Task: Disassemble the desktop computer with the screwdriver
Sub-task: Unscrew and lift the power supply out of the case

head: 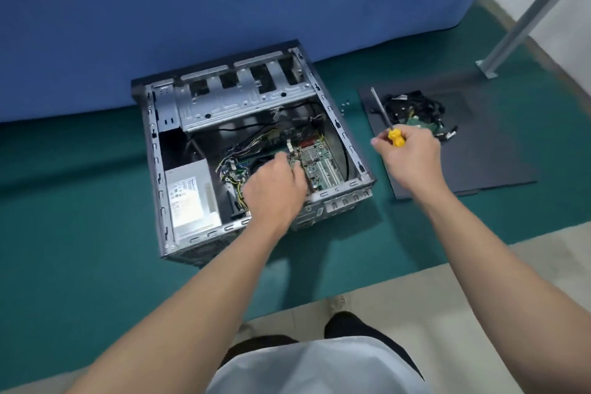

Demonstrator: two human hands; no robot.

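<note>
The open desktop computer case [332, 125] lies on its side on the green floor, its side panel off. Inside I see the green motherboard [319, 166], a silver power supply [192, 198] at the near left and a metal drive cage [243, 102] at the far side. My left hand [275, 192] reaches down into the case over the motherboard, fingers curled; what they touch is hidden. My right hand [412, 160] is raised to the right of the case, shut on the yellow handle of the screwdriver [382, 112], whose shaft points up and away.
The removed dark side panel [479, 163] lies on the floor to the right, with a bundle of black cables and a green board [415, 112] on it. A few small screws [345, 104] lie beside it. A blue wall stands behind; a metal post [527, 19] stands at the far right.
</note>
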